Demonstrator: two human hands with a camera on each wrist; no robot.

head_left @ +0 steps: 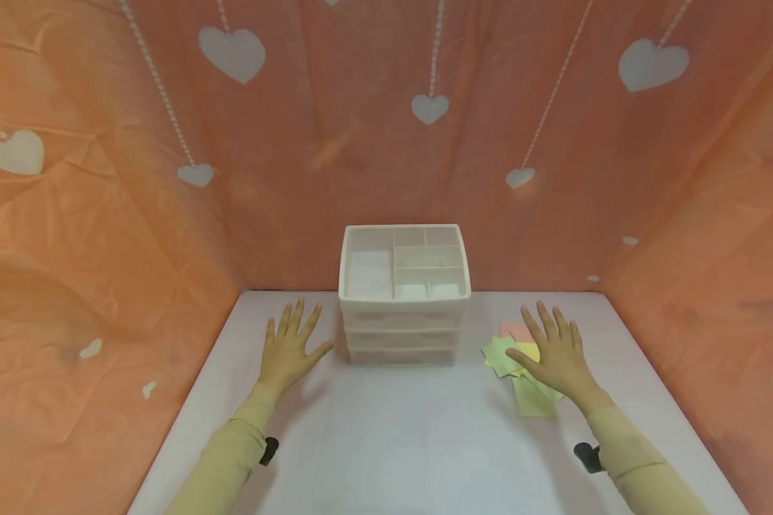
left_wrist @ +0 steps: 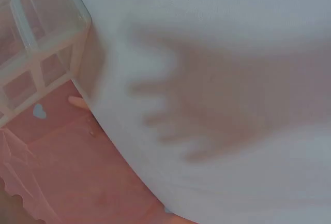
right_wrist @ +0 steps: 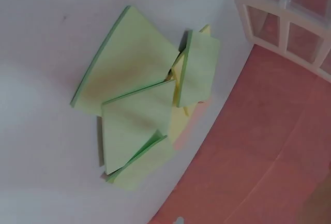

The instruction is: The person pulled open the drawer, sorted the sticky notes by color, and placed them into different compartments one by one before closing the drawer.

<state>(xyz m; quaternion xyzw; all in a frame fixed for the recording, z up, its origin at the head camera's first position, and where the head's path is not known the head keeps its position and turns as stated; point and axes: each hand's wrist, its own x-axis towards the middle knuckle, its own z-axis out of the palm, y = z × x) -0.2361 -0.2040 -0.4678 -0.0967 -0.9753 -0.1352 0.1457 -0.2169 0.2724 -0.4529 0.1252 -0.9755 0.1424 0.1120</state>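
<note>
My left hand point(head_left: 286, 357) hovers with fingers spread over the table, left of a white plastic drawer organizer point(head_left: 404, 315). Its blurred shadow falls across the tabletop in the left wrist view. On the other side, my right hand point(head_left: 557, 357) is also spread, holding nothing, above a loose pile of sticky note pads. In the right wrist view the pile shows several green pads point(right_wrist: 137, 125), with a yellow pad point(right_wrist: 180, 118) and a pink pad point(right_wrist: 192, 125) partly covered beneath them. The organizer has a divided open top and three stacked drawers, all pushed in.
A white table point(head_left: 393, 443) carries everything, its back edge meeting an orange cloth point(head_left: 373, 143) printed with white hearts. The same cloth rises along both sides. Dark straps with small devices point(head_left: 588, 458) sit at both wrists.
</note>
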